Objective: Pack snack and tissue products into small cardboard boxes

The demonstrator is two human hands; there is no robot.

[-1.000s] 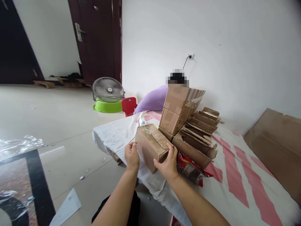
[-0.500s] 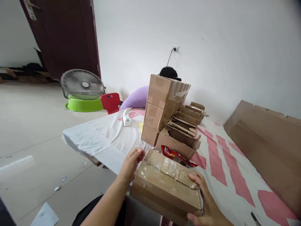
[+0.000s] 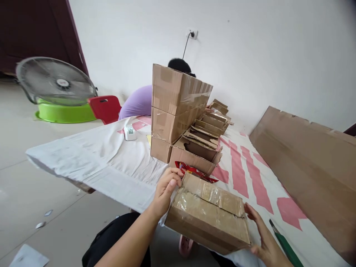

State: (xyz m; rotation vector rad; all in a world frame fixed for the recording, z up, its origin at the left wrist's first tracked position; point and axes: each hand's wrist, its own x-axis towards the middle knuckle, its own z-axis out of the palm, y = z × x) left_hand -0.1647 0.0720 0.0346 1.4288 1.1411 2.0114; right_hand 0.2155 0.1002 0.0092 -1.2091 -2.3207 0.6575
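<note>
Ideally, even support at both ends would steady the brown oblong cardboard box (image 3: pixel 208 218) at the frame's lower centre, where the right hand (image 3: pixel 265 241) grips one end, thumb and fingers parted, and the left hand (image 3: pixel 164 193) curls at the other, grip unclear.

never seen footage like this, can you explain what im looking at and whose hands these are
No machine here: a camera worn on someone's head looks forward and down at their own bare hands. All the pictures come from it.

The left hand and right hand hold a taped brown cardboard box between them, at the table's near edge.

On the white cloth with pink patches are stacked closed cardboard boxes, a row of open cardboard boxes, a shiny red packet and a green-handled tool. Behind the stack is another person in a purple top, mostly hidden.
</note>
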